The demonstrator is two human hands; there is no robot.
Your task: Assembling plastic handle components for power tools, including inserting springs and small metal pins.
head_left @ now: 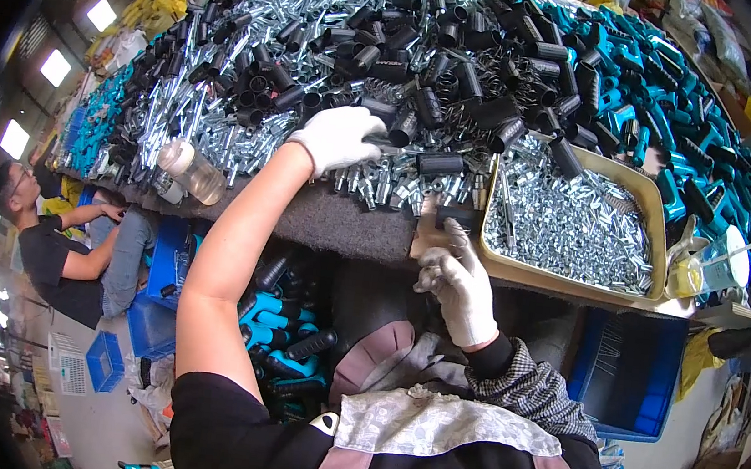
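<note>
My left hand (339,141), in a white glove, reaches into the heap at the table's near side. Its fingers are bent together beside black ribbed sleeves (441,164) and small metal fittings (371,186); what lies between the fingertips is hidden. Just off the table's front edge is my right hand (461,294), also gloved. Its forefinger is stretched out, the other fingers are partly curled, and I see nothing held in it. A tan block (430,227) stands at the edge in front of this hand. To its right sits a yellowish tray (657,255) of small metal pieces.
Teal tool housings (654,108) are heaped at the right. A clear bottle (194,172) stands front left, a drink cup (726,259) front right. Below are teal-and-black handles (291,340) and a blue bin (622,375). Another person (63,247) sits at the left.
</note>
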